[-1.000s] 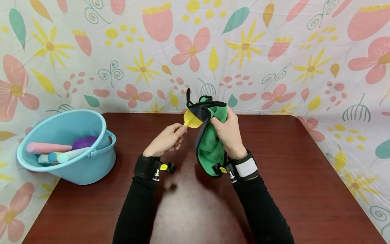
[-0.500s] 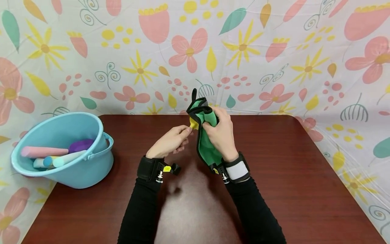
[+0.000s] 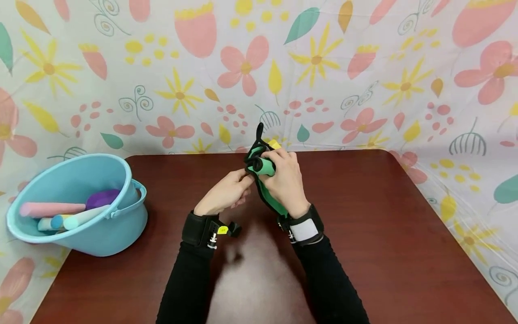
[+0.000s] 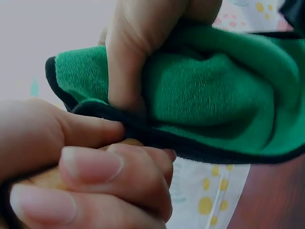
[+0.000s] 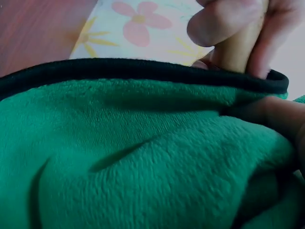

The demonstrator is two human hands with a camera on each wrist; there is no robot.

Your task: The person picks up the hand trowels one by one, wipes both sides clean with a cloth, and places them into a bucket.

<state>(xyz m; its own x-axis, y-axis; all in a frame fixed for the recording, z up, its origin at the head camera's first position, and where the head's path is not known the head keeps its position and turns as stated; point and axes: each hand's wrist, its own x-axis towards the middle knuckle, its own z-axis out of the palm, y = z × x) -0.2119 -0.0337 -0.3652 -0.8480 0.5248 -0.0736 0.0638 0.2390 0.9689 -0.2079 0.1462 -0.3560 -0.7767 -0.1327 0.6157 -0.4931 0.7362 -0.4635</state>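
Pinching w/ our left hand (image 3: 224, 194), fingers curled round a yellowish handle end right at the black-trimmed edge of the green cloth (image 3: 264, 167); our right hand (image 3: 284, 182) grips the cloth itself, bunched round whatever yellow piece (image 3: 274, 144) pokes out at top. Cloth sits between both hands, held up over the far-middle of the dark red table (image 3: 384, 225), its lower part hanging down by our right wrist.

No brand or readable writing anywhere; small yellow tags on the wrist straps are too small to read.

Far left, head view alone shows the light-blue bucket (image 3: 101, 229) w/ pastel sticks and a purple thing inside. Left wrist view shows a right finger pressed into the cloth fold (image 4: 214, 95); right wrist view shows left fingertips (image 5: 219, 24) round the tan handle above the trim.
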